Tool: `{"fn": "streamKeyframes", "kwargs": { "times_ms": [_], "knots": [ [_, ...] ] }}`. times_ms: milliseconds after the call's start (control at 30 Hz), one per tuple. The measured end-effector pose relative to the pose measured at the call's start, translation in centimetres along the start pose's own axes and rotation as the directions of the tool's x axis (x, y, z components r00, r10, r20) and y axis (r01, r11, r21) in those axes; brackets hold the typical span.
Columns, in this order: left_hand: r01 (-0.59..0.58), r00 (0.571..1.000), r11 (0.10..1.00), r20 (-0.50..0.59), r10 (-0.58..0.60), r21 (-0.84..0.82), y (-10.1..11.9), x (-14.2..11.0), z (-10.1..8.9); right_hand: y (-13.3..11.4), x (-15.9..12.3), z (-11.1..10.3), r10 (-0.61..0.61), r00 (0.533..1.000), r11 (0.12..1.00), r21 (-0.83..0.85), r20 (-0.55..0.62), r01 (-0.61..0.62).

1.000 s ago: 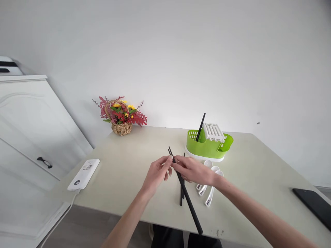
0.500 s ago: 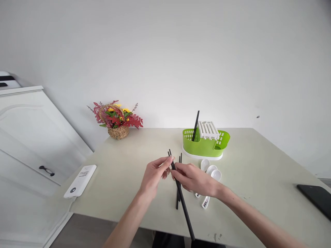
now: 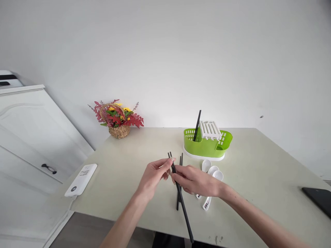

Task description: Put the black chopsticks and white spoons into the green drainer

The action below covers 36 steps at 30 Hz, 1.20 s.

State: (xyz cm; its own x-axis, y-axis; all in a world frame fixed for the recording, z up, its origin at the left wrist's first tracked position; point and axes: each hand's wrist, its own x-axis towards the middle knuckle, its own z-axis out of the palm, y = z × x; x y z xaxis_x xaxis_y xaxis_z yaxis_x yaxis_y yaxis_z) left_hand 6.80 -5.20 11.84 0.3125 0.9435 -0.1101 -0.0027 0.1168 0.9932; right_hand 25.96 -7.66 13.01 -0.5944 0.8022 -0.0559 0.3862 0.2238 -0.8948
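My right hand [image 3: 195,180] is closed round a pair of black chopsticks [image 3: 184,208], gripping them near their upper end; the long ends slant down toward the table's front edge. My left hand [image 3: 153,175] pinches the same chopsticks at their top tips. More black chopsticks [image 3: 178,203] lie flat on the table under my right hand. Three white spoons [image 3: 212,171] lie to the right of my hand. Behind them stands a green cutlery drainer [image 3: 207,146] with a white slotted insert and one black chopstick [image 3: 197,124] upright in it.
A beige table [image 3: 258,172] stands against a white wall. A basket of red and yellow flowers [image 3: 117,119] sits at the back left. A white device [image 3: 81,179] lies at the left edge, a black tablet [image 3: 319,196] at the right. A white cabinet stands to the left.
Both hands stay on the chopsticks, which have turned slightly steeper. The view has shifted a little; the hands have barely moved.
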Motion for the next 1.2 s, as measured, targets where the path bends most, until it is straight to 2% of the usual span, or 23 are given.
{"fn": "streamKeyframes", "kwargs": {
  "times_ms": [100, 200, 333, 433, 533, 600, 733, 800, 867, 933, 967, 1067, 1200],
  "knots": [
    [-0.040, 0.999, 0.993, 0.006, 0.040, 0.115, 0.9, -0.2, -0.3, 0.1, -0.1, 0.1, -0.007, 1.000, 1.000, 0.004, 0.001, 0.007],
    [-0.101, 0.993, 0.979, -0.040, 0.110, 0.178, 2.2, -0.1, -0.2, 0.6, -0.3, 0.2, -0.012, 0.999, 1.000, -0.013, -0.041, 0.012],
    [-0.187, 0.978, 0.980, -0.076, 0.192, 0.075, 4.7, 1.1, 0.0, 1.6, -1.1, 0.2, -0.059, 0.995, 0.993, -0.106, -0.075, 0.051],
    [-0.271, 0.954, 0.963, -0.132, 0.269, 0.004, 6.9, 3.1, 0.2, 2.6, -2.4, 0.0, -0.021, 0.996, 0.993, -0.121, -0.089, 0.010],
    [-0.385, 0.906, 0.922, -0.210, 0.368, -0.041, 9.5, 5.7, 0.5, 4.4, -4.2, -0.4, 0.013, 0.993, 0.997, -0.080, -0.117, -0.022],
    [-0.469, 0.857, 0.882, -0.264, 0.442, -0.044, 11.1, 7.7, 1.0, 6.4, -5.7, -0.9, 0.066, 0.984, 0.997, -0.038, -0.165, -0.073],
    [-0.605, 0.745, 0.795, -0.332, 0.578, 0.026, 13.2, 12.4, 2.6, 11.8, -9.2, -2.1, 0.192, 0.919, 0.981, 0.070, -0.344, -0.179],
    [-0.650, 0.704, 0.757, -0.318, 0.635, 0.072, 13.1, 15.2, 3.8, 14.8, -11.0, -2.4, 0.227, 0.860, 0.974, 0.130, -0.458, -0.187],
    [-0.673, 0.689, 0.732, -0.269, 0.672, 0.106, 12.2, 18.0, 5.0, 17.3, -12.5, -2.5, 0.286, 0.778, 0.958, 0.194, -0.560, -0.212],
    [-0.666, 0.706, 0.734, -0.203, 0.678, 0.136, 10.6, 20.4, 6.2, 19.2, -13.6, -2.4, 0.354, 0.715, 0.935, 0.252, -0.602, -0.251],
    [-0.650, 0.723, 0.743, -0.171, 0.669, 0.156, 9.7, 21.4, 6.8, 19.8, -13.9, -2.3, 0.378, 0.698, 0.925, 0.272, -0.608, -0.263],
    [-0.593, 0.775, 0.775, -0.107, 0.623, 0.218, 7.1, 23.6, 8.1, 20.6, -13.9, -1.9, 0.389, 0.693, 0.920, 0.292, -0.607, -0.261],
    [-0.572, 0.791, 0.767, -0.051, 0.610, 0.292, 4.5, 25.4, 8.9, 20.5, -13.2, -1.8, 0.385, 0.690, 0.923, 0.262, -0.613, -0.282]
  ]
}}
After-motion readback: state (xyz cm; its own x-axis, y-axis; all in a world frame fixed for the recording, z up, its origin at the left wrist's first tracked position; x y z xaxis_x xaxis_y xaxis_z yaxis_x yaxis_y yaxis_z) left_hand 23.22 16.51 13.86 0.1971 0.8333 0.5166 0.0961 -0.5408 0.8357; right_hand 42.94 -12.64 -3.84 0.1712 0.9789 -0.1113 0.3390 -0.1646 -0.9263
